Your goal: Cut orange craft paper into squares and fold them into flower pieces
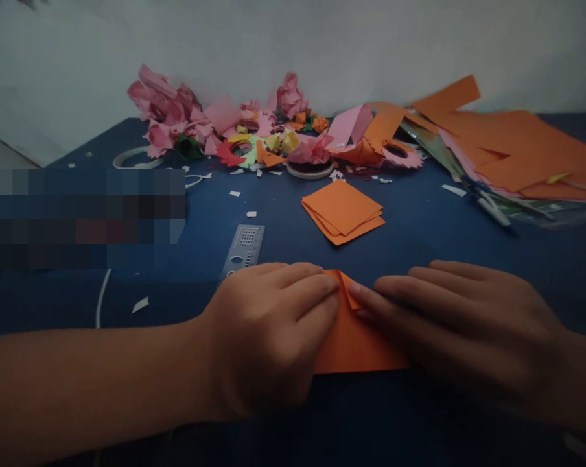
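Note:
A sheet of orange paper point(354, 350) lies on the blue table in front of me, with a folded flap near its top. My left hand point(273, 331) presses on its left side, fingers curled together over the paper. From the right, my right hand point(468, 324) grips the folded flap at its fingertips; the thumb is partly hidden. Just beyond my hands rests a small stack of orange paper squares point(341, 211). A clear plastic ruler point(247, 243) with cut-out shapes lies behind my left hand, its near end covered.
Crumpled pink paper point(169, 107) and coloured paper scraps fill the back of the table, near a tape roll point(310, 170). Large orange sheets point(521, 152) and pens point(492, 211) lie at the right. White scraps point(140, 304) are scattered about. A blurred-out patch covers the left.

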Available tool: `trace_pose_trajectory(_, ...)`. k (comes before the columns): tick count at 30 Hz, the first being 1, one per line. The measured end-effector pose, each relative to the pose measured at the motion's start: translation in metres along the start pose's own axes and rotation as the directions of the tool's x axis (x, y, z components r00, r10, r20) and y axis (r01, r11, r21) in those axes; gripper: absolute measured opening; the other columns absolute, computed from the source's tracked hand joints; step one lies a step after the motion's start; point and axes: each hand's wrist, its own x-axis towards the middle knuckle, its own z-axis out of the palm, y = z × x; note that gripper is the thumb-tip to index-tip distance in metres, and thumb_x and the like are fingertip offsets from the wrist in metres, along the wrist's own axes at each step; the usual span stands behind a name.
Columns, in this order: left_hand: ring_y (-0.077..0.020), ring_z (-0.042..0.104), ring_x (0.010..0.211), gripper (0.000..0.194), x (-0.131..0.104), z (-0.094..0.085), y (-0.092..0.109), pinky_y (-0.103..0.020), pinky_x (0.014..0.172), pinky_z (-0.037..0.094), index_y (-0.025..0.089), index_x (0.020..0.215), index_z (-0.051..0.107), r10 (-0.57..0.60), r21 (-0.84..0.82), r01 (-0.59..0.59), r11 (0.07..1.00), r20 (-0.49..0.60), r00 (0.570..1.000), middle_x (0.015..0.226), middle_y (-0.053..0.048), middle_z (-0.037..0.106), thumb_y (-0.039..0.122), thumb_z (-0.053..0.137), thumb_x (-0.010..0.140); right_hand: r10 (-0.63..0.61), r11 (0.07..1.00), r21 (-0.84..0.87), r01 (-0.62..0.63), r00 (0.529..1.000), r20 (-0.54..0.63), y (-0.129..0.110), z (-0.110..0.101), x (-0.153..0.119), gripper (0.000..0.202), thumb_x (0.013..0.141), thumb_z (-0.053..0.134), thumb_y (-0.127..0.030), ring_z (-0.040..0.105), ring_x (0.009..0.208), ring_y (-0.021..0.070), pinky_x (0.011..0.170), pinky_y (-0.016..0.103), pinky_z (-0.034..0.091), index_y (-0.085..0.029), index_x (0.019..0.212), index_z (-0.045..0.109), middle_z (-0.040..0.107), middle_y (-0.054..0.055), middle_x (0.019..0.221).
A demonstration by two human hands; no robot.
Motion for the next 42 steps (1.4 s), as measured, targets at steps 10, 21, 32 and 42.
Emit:
trace_pose_trajectory(10,-0.0193,0.066,0.071,0.025,-0.0001,-0.0019,0.0001,-0.033,0.065,0.058,0.013,0.065,0.06,0.019,0.068,-0.023,0.997,0.05,0.999,0.07,-0.008,0.067,0.005,0.041,0.08,-0.016,0.995,0.096,0.016,1.0,0.001,0.003,0.0018,0.0006,0.004,0.087,0.055,-0.011,0.054,0.064,0.0124,0.058,0.029,0.044,-0.009,0.088,0.058,0.063,0.005,0.076)
trace_pose_trajectory(21,-0.0201,0.064,0.066,0.024,0.001,0.0001,0.0,-0.034,0.06,0.057,0.009,0.07,0.065,0.076,0.095,-0.079,0.992,0.038,0.996,0.067,-0.008,0.066,0.007,0.045,0.084,-0.026,0.993,0.118,0.025,1.0,0.008,0.0057,0.0033,0.0027,0.007,0.089,0.05,-0.01,0.054,0.066,0.0124,0.057,0.029,0.043,-0.011,0.086,0.057,0.06,0.005,0.077)
trace_pose_trajectory(32,-0.0188,0.063,0.065,0.026,-0.0003,0.0009,-0.0004,-0.033,0.06,0.056,0.011,0.073,0.066,0.089,0.119,-0.097,0.988,0.069,0.994,0.069,-0.007,0.066,0.006,0.045,0.087,-0.015,0.98,0.198,0.013,1.0,0.013,0.0082,0.0071,0.0016,0.008,0.086,0.057,-0.016,0.05,0.062,0.0142,0.052,0.03,0.041,-0.009,0.084,0.061,0.06,0.007,0.075)
trace_pose_trajectory(42,-0.018,0.064,0.072,0.029,0.0016,0.0001,0.0003,-0.033,0.068,0.057,0.012,0.073,0.066,0.096,0.117,-0.109,0.987,0.112,0.989,0.073,-0.007,0.067,0.006,0.042,0.087,0.077,0.974,0.202,-0.098,0.991,0.109,0.0091,0.0076,0.0015,0.027,0.093,0.042,-0.022,0.052,0.065,0.0128,0.053,0.027,0.042,-0.011,0.11,0.06,0.054,0.005,0.08)
